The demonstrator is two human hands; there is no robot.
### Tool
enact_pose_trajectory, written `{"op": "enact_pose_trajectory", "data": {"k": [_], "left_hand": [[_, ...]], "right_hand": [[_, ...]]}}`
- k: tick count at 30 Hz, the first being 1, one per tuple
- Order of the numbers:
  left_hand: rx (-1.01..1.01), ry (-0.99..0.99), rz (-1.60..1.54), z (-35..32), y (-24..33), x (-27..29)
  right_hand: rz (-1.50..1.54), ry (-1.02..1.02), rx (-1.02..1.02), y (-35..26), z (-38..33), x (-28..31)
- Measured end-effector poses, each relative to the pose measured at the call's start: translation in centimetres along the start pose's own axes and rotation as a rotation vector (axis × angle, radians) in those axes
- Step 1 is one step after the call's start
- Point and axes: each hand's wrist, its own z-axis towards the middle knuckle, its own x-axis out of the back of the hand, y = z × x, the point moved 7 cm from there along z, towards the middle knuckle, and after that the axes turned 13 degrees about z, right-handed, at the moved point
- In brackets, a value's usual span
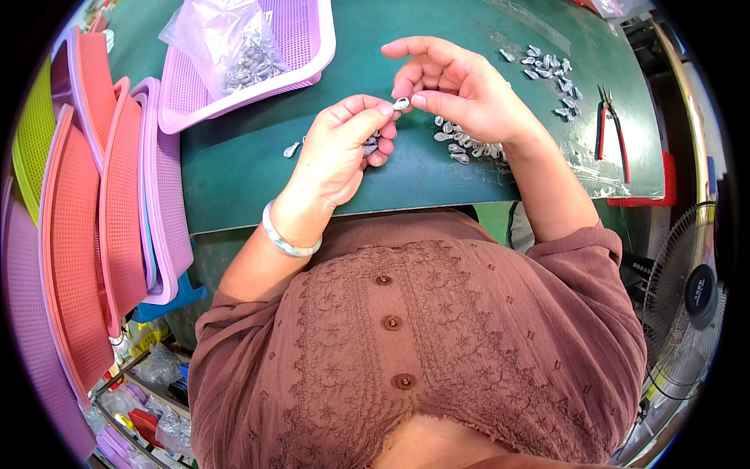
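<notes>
My left hand [341, 142] pinches a small silver teardrop-shaped metal piece [401, 103] between thumb and forefinger. More such pieces show under its curled fingers. My right hand [467, 92] is beside that piece, thumb tip close to it and fingers apart in a loose curve; whether the thumb touches the piece I cannot tell. Below the right hand lies a pile of silver pieces [461, 142], partly covered by its wrist. One loose piece [291, 149] rests left of my left hand. Another scattered group [547, 66] lies farther right.
A lilac basket [320, 55] holding a clear bag [226, 39] of metal pieces sits far left on the green table [375, 187]. Red-handled pliers [612, 133] lie at the right. Stacked coloured baskets [74, 258] stand left of the table; a fan [680, 289] stands right.
</notes>
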Motion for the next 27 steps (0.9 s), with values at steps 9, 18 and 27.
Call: {"op": "enact_pose_trajectory", "data": {"k": [9, 18, 27], "left_hand": [[0.030, -0.085, -0.079, 0.17, -0.43, -0.17], [0.063, -0.139, -0.144, 0.27, -0.61, -0.44], [0.072, -0.105, -0.107, 0.34, -0.80, -0.15]], "right_hand": [[0.002, -0.011, 0.000, 0.12, 0.04, -0.17], [-0.102, -0.026, 0.056, -0.18, -0.04, -0.49], [-0.297, -0.006, 0.134, -0.76, -0.26, -0.80]]}}
